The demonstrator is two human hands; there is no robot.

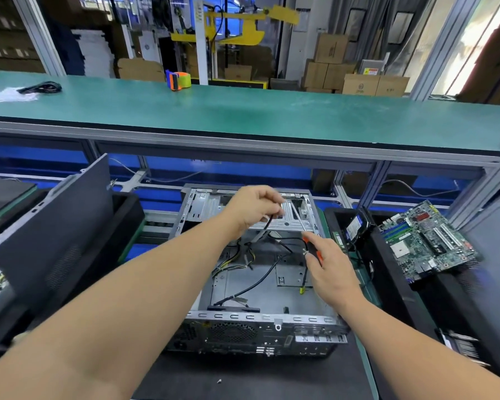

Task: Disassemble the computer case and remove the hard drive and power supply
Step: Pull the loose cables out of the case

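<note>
An open grey computer case (272, 320) lies on the bench in front of me, its floor bare apart from loose black and yellow cables (251, 287). My left hand (253, 209) is over the drive cage (292, 217) at the far end and pinches a black cable there. My right hand (331, 272) grips the orange-and-black handle of a screwdriver (299, 219), whose shaft points up to the cage. I cannot make out a hard drive or a power supply inside the case.
A removed motherboard (425, 241) rests on black bins at the right. A dark side panel (55, 241) leans at the left. A green shelf (243, 111) spans above the bench, with a tape dispenser (178, 80) on it. A loose screw (219, 381) lies near the front edge.
</note>
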